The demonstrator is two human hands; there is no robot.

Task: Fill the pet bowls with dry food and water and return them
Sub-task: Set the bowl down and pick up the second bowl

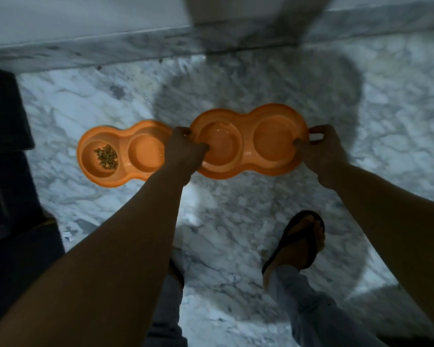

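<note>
Two orange double pet bowls are below me. The right double bowl (248, 144) is held at both ends: my left hand (183, 149) grips its left rim and my right hand (321, 149) grips its right rim. Its two cups look bare of food; whether there is water in them I cannot tell. The left double bowl (122, 152) lies on the marble floor, its right end hidden behind my left hand. Its left cup holds a small heap of brown dry food (106, 156); its right cup looks bare.
The white-grey marble floor (236, 221) runs to a marble skirting and wall (85, 51) just beyond the bowls. Dark furniture (8, 171) stands at the left. My right foot in a black flip-flop (298, 241) is below the held bowl.
</note>
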